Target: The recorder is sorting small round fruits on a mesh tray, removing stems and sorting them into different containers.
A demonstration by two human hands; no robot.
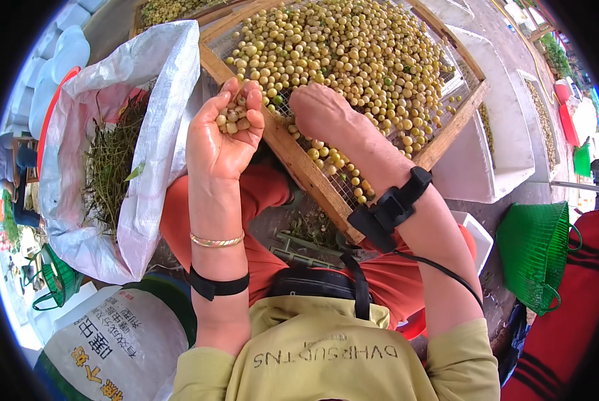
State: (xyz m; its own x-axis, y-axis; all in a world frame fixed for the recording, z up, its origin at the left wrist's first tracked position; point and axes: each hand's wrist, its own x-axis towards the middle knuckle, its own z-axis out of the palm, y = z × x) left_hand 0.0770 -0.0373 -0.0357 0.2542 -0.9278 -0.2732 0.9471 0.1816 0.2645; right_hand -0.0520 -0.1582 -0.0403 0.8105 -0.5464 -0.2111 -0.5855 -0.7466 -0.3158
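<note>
My left hand (226, 128) is raised palm up at the left corner of a wood-framed wire-mesh tray (299, 163). Its curled fingers cup several small pale round fruits (234, 118). Over the tray's near side, my right hand (319, 111) reaches down with its back to the camera; its fingertips are hidden, so whether it holds a fruit cannot be told. A thick layer of small yellowish round fruits (349, 50), a few of them green, covers much of the mesh. Bare wire shows around my right hand and near the tray's front edge.
An open white woven sack (174, 100) holding dry stems (114, 155) stands at left. White foam boxes (505, 115) are on the right, near a green basket (532, 250). A printed sack (124, 336) lies lower left. Another person (23, 160) sits at far left.
</note>
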